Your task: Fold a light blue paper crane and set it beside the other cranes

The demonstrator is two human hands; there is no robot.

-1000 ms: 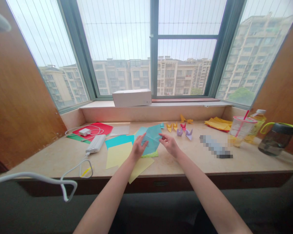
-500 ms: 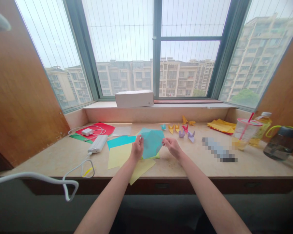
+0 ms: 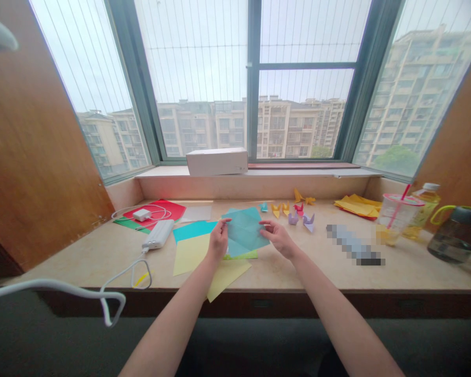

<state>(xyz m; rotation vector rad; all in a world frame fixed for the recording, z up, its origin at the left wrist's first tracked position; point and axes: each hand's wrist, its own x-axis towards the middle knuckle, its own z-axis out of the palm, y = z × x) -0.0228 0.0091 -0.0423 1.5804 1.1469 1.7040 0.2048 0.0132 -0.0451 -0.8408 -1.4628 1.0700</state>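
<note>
A creased teal paper sheet (image 3: 245,230) is held just above the stone counter (image 3: 317,262) between both hands. My left hand (image 3: 219,242) pinches its left edge with thumb and fingers. On the sheet's right edge, my right hand (image 3: 278,238) has its fingers curled round the paper. Under the sheet lie yellow sheets (image 3: 196,256), a light green one and another teal sheet (image 3: 192,229).
Small folded paper cranes (image 3: 294,212) stand behind the hands. Red and green sheets, a charger (image 3: 142,213) and a white power bank (image 3: 158,234) with a cable lie left. A yellow paper stack (image 3: 357,205), a straw cup (image 3: 396,213), bottles and a blurred object sit right. A white box (image 3: 217,161) rests on the sill.
The teal sheet has gone from tilted up toward me to spread flatter between the hands. Both hands have shifted slightly apart along its edges.
</note>
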